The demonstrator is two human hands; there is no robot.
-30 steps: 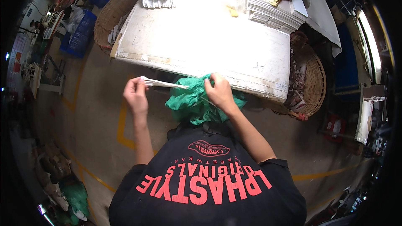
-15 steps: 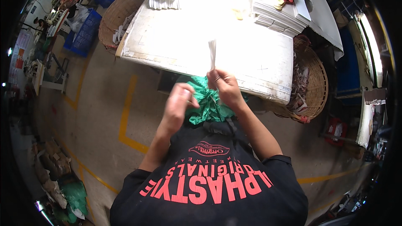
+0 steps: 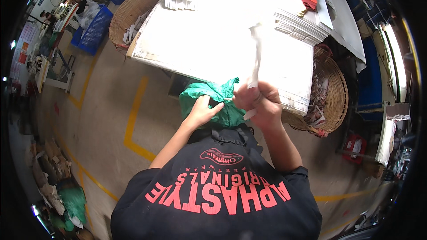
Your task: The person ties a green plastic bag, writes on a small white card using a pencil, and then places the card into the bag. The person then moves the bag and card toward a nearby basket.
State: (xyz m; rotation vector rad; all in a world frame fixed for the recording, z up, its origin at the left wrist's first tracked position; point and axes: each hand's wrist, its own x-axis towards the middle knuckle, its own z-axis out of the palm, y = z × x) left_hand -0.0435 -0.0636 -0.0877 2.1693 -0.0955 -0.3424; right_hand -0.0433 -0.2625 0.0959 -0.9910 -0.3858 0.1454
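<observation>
Right hand (image 3: 262, 106) fingers clamped on white strip (image 3: 256, 62), free end up; left hand (image 3: 202, 114) fingers apart at green bag (image 3: 225, 92), between torso and surface (image 3: 191, 42). Best: grip strip firmly, keep loose plastic clear.

My green bag (image 3: 211, 90) looks like thin, crinkled plastic; my black shirt (image 3: 218, 222) is matt cloth, the right-hand basket (image 3: 340, 95) rough wicker.

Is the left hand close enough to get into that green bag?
Probably yes: the left hand is at the green bag, with nothing seen blocking its way.
</observation>
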